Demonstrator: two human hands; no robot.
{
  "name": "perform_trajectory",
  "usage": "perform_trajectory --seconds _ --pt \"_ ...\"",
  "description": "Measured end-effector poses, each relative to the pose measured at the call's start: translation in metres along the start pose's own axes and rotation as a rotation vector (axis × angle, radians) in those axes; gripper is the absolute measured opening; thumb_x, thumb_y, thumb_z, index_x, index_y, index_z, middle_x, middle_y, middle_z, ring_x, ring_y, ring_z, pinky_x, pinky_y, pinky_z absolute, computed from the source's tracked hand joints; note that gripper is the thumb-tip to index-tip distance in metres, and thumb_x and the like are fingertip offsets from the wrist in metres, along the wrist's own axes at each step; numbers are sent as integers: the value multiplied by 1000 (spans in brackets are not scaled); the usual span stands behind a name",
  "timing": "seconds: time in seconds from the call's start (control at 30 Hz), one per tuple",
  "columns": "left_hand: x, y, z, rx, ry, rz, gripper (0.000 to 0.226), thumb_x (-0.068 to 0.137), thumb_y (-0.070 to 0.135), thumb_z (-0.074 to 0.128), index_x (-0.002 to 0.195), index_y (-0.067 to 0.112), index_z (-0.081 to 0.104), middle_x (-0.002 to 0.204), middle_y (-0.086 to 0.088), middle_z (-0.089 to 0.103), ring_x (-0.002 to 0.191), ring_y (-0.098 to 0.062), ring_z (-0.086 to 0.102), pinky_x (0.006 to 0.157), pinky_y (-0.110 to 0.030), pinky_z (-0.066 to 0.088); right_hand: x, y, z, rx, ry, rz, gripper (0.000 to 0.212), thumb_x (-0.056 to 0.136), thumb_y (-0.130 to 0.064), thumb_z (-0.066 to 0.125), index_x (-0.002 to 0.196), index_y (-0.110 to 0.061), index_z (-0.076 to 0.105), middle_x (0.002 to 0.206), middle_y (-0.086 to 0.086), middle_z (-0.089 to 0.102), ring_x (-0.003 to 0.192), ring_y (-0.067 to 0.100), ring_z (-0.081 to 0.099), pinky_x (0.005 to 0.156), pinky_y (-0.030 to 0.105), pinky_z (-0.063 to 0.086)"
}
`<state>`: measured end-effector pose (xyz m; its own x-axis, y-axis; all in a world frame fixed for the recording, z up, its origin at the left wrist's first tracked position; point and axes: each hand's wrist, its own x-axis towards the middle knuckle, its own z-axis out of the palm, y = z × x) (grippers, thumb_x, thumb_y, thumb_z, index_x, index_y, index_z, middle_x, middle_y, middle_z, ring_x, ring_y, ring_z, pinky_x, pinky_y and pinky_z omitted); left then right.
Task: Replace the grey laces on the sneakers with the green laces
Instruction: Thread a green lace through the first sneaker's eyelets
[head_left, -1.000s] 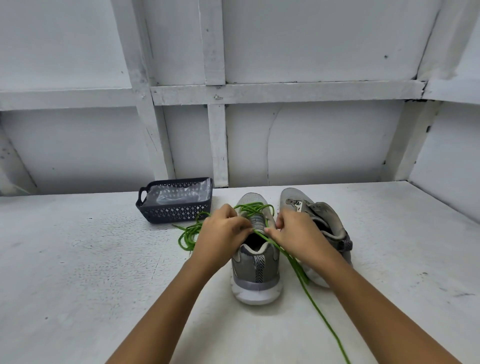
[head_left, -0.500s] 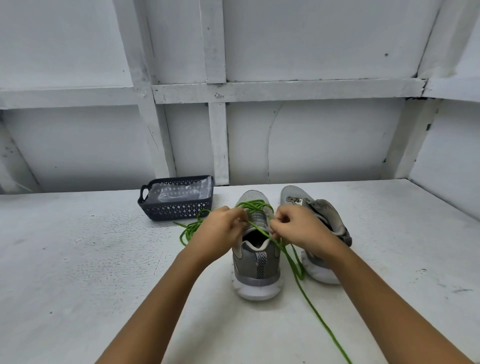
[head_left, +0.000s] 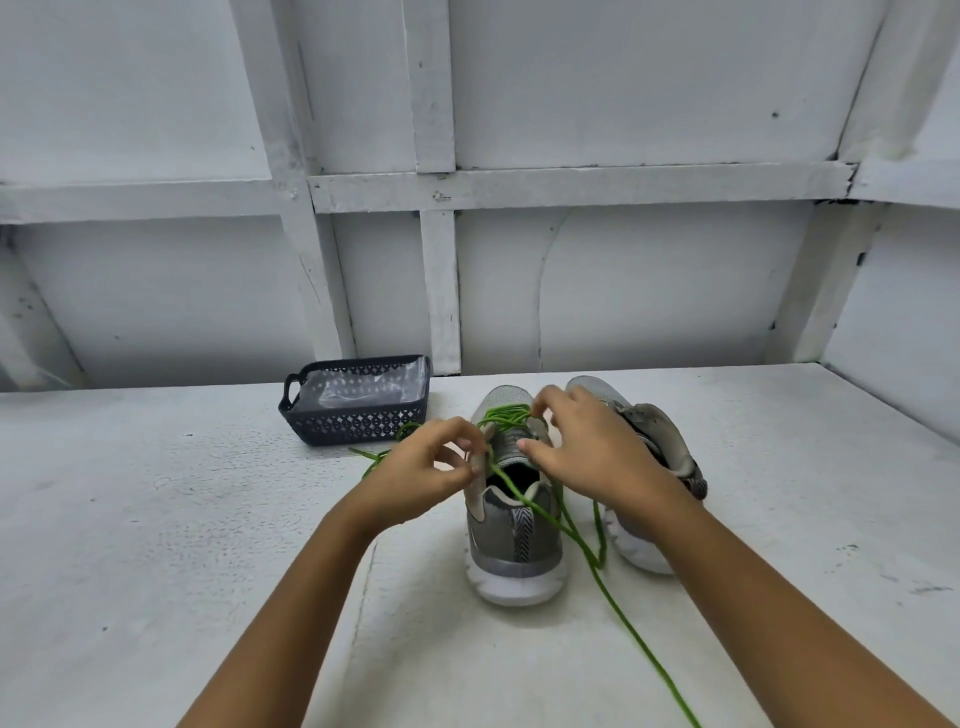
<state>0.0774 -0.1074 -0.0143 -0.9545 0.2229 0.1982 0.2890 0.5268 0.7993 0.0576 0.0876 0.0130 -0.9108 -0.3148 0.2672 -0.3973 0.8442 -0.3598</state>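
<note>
The grey mesh sneaker with a white sole (head_left: 514, 545) stands upright on the white painted table (head_left: 156, 545), heel toward the camera. The green cord lace (head_left: 506, 415) is threaded in several rows across its front eyelets. One strand runs from the collar across the shoe opening, down beside the heel and over the table to the bottom edge of the view. Further loops of the green cord lace lie on the table behind the left hand (head_left: 421, 473).

Left hand: fingers (head_left: 449, 428) curled, thumb and forefinger pinching the green cord lace at the left edge of the collar.

Right hand (head_left: 592, 457): fingers spread over the tongue, the forefinger tip at the threaded rows, the thumb tip on the tongue. Whether these fingers grip a strand cannot be told.

The second grey sneaker (head_left: 657, 434) lies just beside the first, tilted outward, partly covered by the right hand. No lace shows on its visible part.

A dark perforated plastic basket (head_left: 358, 428) stands near the wall, apart from the sneakers. A clear plastic bag (head_left: 363, 387) lies inside it.
</note>
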Motion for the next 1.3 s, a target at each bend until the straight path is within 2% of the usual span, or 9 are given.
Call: perform_trajectory --seconds 0.13,0.27,0.47,0.8,0.9,1.0,1.1,1.2,1.3 --pt "5 -1 10 56 29 -8 39 82 13 69 94 39 43 102 1 45 82 -10 50 66 -22 47 17 -11 5 -337 -95 -138 34 85 -40 61 115 -24 59 119 5 40 114 26 40 89 38 40" --pt "9 -4 17 123 66 7 39 83 18 68 95 43 41 100 4 44 81 -8 50 63 -12 41 25 -14 18 -496 -132 -161 28 87 -29 57 114 -20 60 121 10 38 113 31 41 85 39 39" --pt "11 -7 25 140 154 35 27 86 14 64 96 32 47 95 7 42 79 -1 49 62 -7 40 18 -1 25 -251 9 -146 21 93 -19 43 111 -12 52 114 13 45 98 34 53 70 33 36" --pt "9 -5 30 167 219 58 25 87 10 63 110 14 55 96 5 41 82 -2 47 66 0 37 15 4 32 -3 119 -65 19 95 -21 47 109 -9 54 107 11 55 96 33 55 79 39 43" --pt "7 -2 28 186 194 37 21 85 12 65 101 19 53 91 11 40 81 1 45 64 0 35 12 7 28 57 97 -52 23 91 -26 57 111 -14 54 109 7 54 100 26 54 83 36 44" --pt "6 4 24 229 213 -37 10 87 21 63 86 21 53 81 12 46 70 -1 46 56 -11 33 6 11 21 92 64 -3 36 87 -28 64 116 -15 47 106 5 51 97 22 54 84 34 45" --pt "8 19 20 210 229 -200 40 94 39 51 61 17 57 49 8 48 53 -11 45 50 -24 30 -2 13 16 89 63 68 25 88 -25 63 104 -11 49 91 2 53 88 22 54 73 30 40" --pt "10 34 22 227 73 -323 55 88 55 52 65 9 71 46 4 52 48 -10 48 50 -23 33 -6 11 13 153 35 143 11 88 -19 57 96 -12 56 82 -1 56 83 21 55 66 29 37" --pt "12 37 23 154 -44 -351 31 86 32 64 63 11 64 47 1 50 42 -7 42 43 -18 29 -5 7 9 377 27 255 6 84 -13 56 90 -16 55 74 -4 53 76 20 56 67 31 45"
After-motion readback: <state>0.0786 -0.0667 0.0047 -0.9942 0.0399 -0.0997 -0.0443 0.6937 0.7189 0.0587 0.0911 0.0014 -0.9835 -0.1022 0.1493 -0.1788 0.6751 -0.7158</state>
